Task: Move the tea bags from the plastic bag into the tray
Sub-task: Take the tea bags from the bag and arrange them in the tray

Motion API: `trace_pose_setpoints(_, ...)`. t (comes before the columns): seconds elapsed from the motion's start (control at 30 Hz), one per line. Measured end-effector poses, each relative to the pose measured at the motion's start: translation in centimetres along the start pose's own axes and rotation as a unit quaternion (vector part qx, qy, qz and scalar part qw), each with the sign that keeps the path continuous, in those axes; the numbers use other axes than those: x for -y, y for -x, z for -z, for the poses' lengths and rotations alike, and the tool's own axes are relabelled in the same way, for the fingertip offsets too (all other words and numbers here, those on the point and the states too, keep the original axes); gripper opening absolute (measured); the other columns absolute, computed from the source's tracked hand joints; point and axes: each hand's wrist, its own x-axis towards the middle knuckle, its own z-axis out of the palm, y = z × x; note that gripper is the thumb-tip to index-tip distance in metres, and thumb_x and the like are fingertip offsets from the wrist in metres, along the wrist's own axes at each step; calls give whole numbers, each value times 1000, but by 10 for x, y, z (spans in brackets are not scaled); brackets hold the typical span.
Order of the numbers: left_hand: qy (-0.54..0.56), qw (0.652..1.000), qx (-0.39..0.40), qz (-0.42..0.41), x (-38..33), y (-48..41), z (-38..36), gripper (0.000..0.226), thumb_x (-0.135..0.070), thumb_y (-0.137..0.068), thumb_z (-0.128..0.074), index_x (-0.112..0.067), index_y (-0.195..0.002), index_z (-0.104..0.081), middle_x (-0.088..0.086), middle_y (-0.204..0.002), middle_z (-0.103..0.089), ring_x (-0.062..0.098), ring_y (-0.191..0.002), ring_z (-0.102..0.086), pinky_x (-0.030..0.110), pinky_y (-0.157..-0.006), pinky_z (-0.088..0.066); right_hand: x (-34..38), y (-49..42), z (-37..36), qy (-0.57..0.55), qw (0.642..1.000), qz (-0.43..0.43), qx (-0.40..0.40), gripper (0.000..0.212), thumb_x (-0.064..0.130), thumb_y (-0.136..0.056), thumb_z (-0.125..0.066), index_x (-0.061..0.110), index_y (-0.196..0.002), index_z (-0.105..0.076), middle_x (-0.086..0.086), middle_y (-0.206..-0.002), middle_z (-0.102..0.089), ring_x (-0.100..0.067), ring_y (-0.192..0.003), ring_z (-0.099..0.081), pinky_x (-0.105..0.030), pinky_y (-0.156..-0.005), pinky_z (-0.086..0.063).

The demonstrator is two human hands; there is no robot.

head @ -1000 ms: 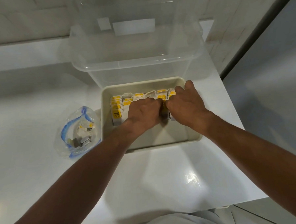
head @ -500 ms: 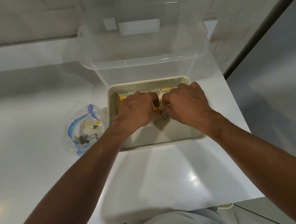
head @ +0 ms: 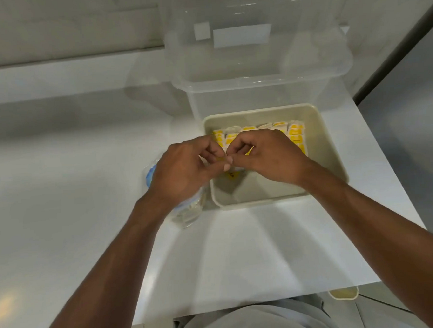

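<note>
Hands — left (head: 183,167), right (head: 269,156) — shifted leftward, pinching a tea bag (head: 232,174).

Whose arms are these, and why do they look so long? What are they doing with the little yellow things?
There is no machine here, just a person. One camera sits on their head and looks down, so you see their own arms. The wide lens stretches them. The left hand and the right hand meet above the beige tray and seem to pinch one tea bag between their fingertips. More tea bags stand in rows at the tray's far end. A plastic bag lies on the white counter, partly under the left hand. A clear box stands behind the tray.
</note>
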Motion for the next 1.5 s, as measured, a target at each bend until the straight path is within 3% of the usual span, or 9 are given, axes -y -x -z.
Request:
trace_pose_setpoints(0.13, 6, 1000, -11, 26, 27, 10, 31, 13, -36, -81, -80, -35, -89, -71, -17, -82, -70, 3, -67, -64, 27, -71, -51, 25, -1, -16, -42, 999, 13, -5, 8, 34, -84, -76, 27, -88, -74, 13, -79, -68, 3, -67, -61, -16, -64, -45)
trace_pose_setpoints(0.33, 56, 998, 20, 31, 61, 16, 59, 13, -35, -81, -82, -33, -89, -72, -15, -79, -69, 1, -61, -59, 19, -63, -43, 53, -5, -38, -49, 999, -10, -21, 7, 29, -85, -76, 25, -90, -75, 14, -74, -67, 7, -63, -58, -7, -60, -39)
trace_pose_setpoints(0.57, 22, 998, 56, 18, 91, 13, 63, 11, -27, -85, -78, -34, -91, -73, -15, -83, -71, 3, -75, -63, 32, -75, -54, 72, -3, -59, -78, 995, -45, -44, 7, 31, -83, -77, 27, -89, -75, 13, -73, -67, 6, -60, -58, -16, -61, -42)
trace_pose_setpoints(0.7, -29, 997, 75, 12, 104, 9, 63, 18, -18, -86, -70, -32, -95, -75, -15, -88, -71, 7, -81, -66, 35, -80, -55, 80, -2, -70, -94, 992, -72, -50, 8, 30, -84, -77, 25, -90, -74, 13, -74, -70, -1, -58, -63, -13, -56, -47)
trace_pose_setpoints(0.9, -172, 978, 118, -23, 107, -2, 56, 12, -40, -81, -73, -37, -93, -74, -16, -90, -72, 14, -85, -65, 33, -71, -53, 89, -8, -73, -93, 992, -74, -48, 7, 24, -84, -76, 20, -89, -74, 13, -67, -68, -4, -54, -63, -12, -55, -47)
trace_pose_setpoints(1.0, -266, 955, 123, -53, 111, -4, 48, 22, -53, -80, -69, -40, -97, -71, -11, -90, -70, 17, -83, -61, 28, -64, -43, 89, -9, -78, -81, 993, -72, -51, 7, 27, -85, -76, 21, -89, -74, 15, -66, -68, -4, -54, -64, -11, -54, -46)
trace_pose_setpoints(1.1, -313, 941, 111, -63, 112, -3, 37, 24, -53, -81, -65, -39, -100, -71, -6, -90, -67, 22, -81, -61, 28, -63, -36, 86, -8, -80, -80, 992, -77, -58, 5, 27, -86, -74, 22, -88, -73, 13, -69, -69, -6, -55, -66, -12, -53, -47)
trace_pose_setpoints(1.27, -304, 946, 103, -53, 115, -1, 29, 20, -48, -84, -62, -38, -98, -71, -5, -88, -65, 22, -79, -59, 28, -64, -37, 83, -9, -78, -91, 990, -86, -66, 11, 28, -87, -73, 19, -93, -73, 7, -75, -71, -6, -56, -65, -20, -55, -52)
trace_pose_setpoints(1.5, -242, 965, 97, -25, 113, 2, 39, 20, -49, -86, -62, -33, -94, -71, -11, -86, -69, 18, -79, -59, 29, -65, -45, 84, -10, -76, -99, 989, -90, -63, 10, 27, -87, -73, 20, -94, -73, 6, -75, -71, -7, -57, -66, -19, -53, -51)
